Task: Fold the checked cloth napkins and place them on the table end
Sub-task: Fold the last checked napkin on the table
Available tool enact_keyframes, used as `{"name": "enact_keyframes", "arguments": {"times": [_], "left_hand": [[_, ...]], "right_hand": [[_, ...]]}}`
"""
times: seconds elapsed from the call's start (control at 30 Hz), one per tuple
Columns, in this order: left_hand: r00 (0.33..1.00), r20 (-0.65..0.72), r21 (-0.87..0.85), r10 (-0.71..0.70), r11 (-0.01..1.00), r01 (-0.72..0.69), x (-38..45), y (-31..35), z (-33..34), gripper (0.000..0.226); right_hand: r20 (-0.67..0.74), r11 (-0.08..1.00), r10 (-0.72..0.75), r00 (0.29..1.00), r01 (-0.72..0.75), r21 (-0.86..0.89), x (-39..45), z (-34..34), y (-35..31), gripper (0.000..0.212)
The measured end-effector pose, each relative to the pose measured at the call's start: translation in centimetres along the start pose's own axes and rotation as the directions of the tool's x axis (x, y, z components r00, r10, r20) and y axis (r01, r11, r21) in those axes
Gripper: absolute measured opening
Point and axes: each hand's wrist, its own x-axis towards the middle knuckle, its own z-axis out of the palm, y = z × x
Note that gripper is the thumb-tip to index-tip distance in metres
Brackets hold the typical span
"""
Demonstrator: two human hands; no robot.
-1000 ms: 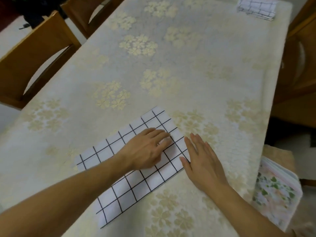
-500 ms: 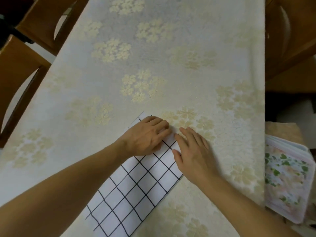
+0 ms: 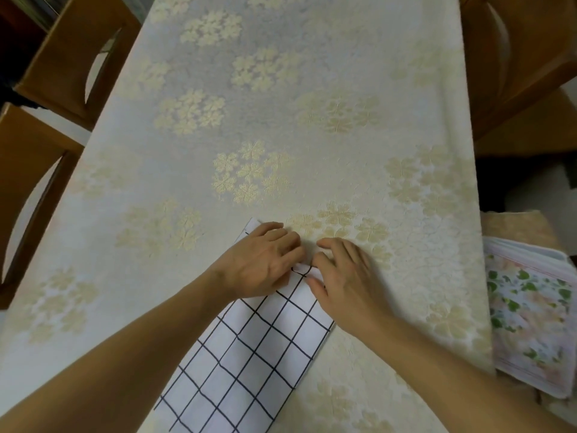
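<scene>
At the left edge of the frame I count two brown wooden chairs with curved cut-outs in their backs, one at the upper left (image 3: 78, 54) and one at mid left (image 3: 28, 195). Next to them, filling the middle of the frame, I see the long surface (image 3: 281, 104) under a cream tablecloth woven with pale yellow flower clusters. I can read no writing, brand or label on anything here.

In the lower middle of the frame lies one white cloth napkin with a thin black checked grid (image 3: 249, 354), folded into a long strip that runs from the bottom edge up toward the centre and lies flat on the surface. My left hand (image 3: 262, 260) rests on the upper end of that strip, fingers bent down onto the cloth; I cannot tell whether they pinch it or only press it. Just to its right, my right hand (image 3: 343, 276) lies on the strip's upper right edge, fingers relaxed and partly spread, touching cloth and tablecloth, grasping nothing that I can see. The two hands almost touch.

At the right edge, lower down, one stack of flower-printed fabric with green leaves (image 3: 530, 317) sits off the surface. At the upper right stands one more brown wooden chair (image 3: 515, 57).
</scene>
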Motion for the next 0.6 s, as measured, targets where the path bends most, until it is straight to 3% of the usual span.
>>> {"name": "enact_keyframes", "arguments": {"times": [0.17, 0.33, 0.43, 0.6], "left_hand": [[0.993, 0.111, 0.000, -0.037, 0.999, 0.037, 0.5, -0.7, -0.7, 0.018], [0.996, 0.062, 0.004, -0.064, 0.998, 0.064, 1.6, -1.4, -1.0, 0.017], [0.999, 0.017, 0.022, -0.028, 0.999, 0.027, 2.2, -1.8, -1.6, 0.017], [0.995, 0.092, -0.052, -0.042, 0.998, 0.047, 2.2, -2.8, -2.0, 0.018]], "right_hand": [[-0.011, 1.000, -0.027, 1.000, 0.027, -0.013, 0.3, -0.1, 0.1, 0.012], [-0.022, 0.999, 0.004, 1.000, -0.003, 0.052, 1.2, -0.8, 0.9, 0.010], [0.031, 0.990, 0.035, 0.999, -0.039, 0.132, 2.1, -0.8, 1.2, 0.027], [0.007, 0.994, 0.033, 0.999, -0.033, 0.103, 3.1, -1.1, 1.5, 0.005]]}}
